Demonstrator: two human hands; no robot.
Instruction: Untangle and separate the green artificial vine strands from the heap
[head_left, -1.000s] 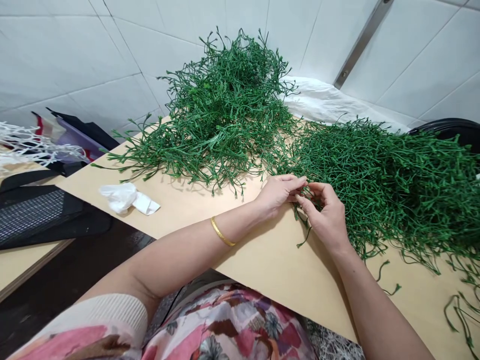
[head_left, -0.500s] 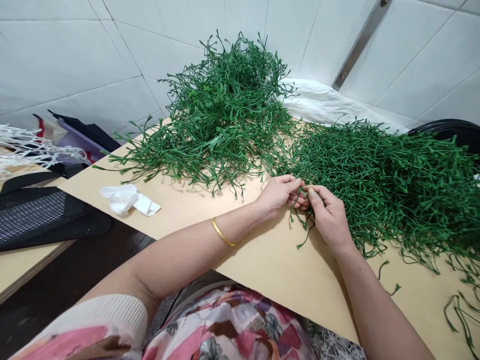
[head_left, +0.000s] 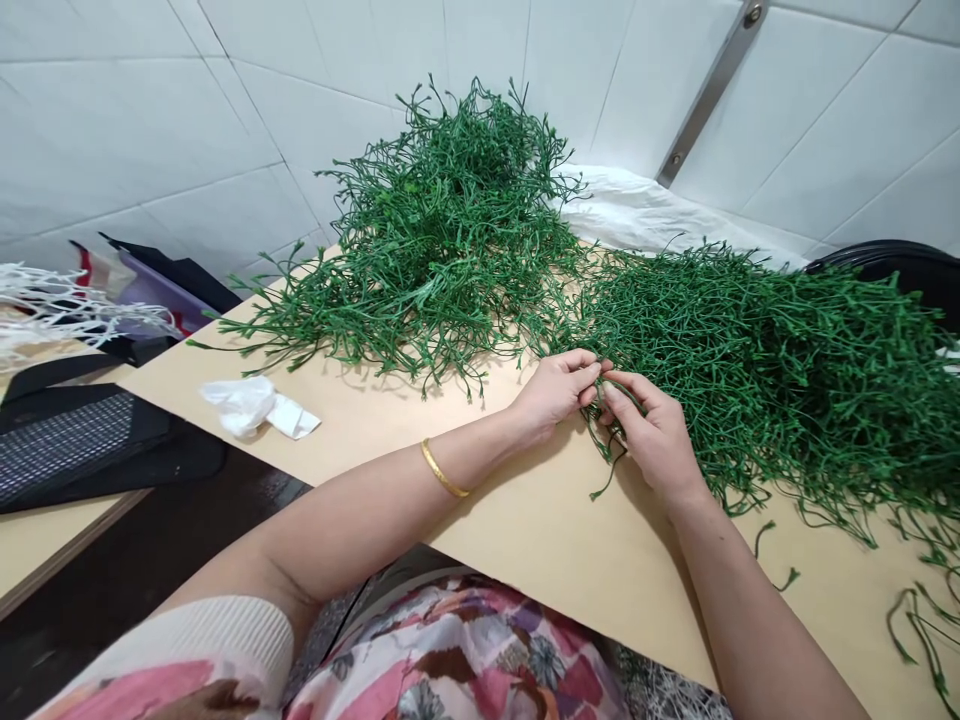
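My left hand (head_left: 559, 395) and my right hand (head_left: 651, 430) meet at the near edge of the green heaps, fingertips almost touching. Both are closed in a pinch on thin green artificial stems (head_left: 611, 452), whose ends dangle below the fingers toward the tabletop. The exact grip point is partly hidden behind the fingers. Just beyond my right hand spreads a wide heap of green artificial stems (head_left: 750, 350) with small forked tips. A taller pile of the same stems (head_left: 465, 220) stands to the left, behind my left hand.
A crumpled white tissue (head_left: 259, 405) lies on the pale wooden table (head_left: 375, 430) at left. Loose stems (head_left: 919, 625) are at the lower right. White plastic sheeting (head_left: 637, 205) lies against the tiled wall. White branching pieces (head_left: 67, 310) and a black mesh item (head_left: 71, 445) sit at far left.
My fingers have shifted slightly on the stems, and the fingertips are closer together. The camera view has tilted a little; the heaps stay as they were.
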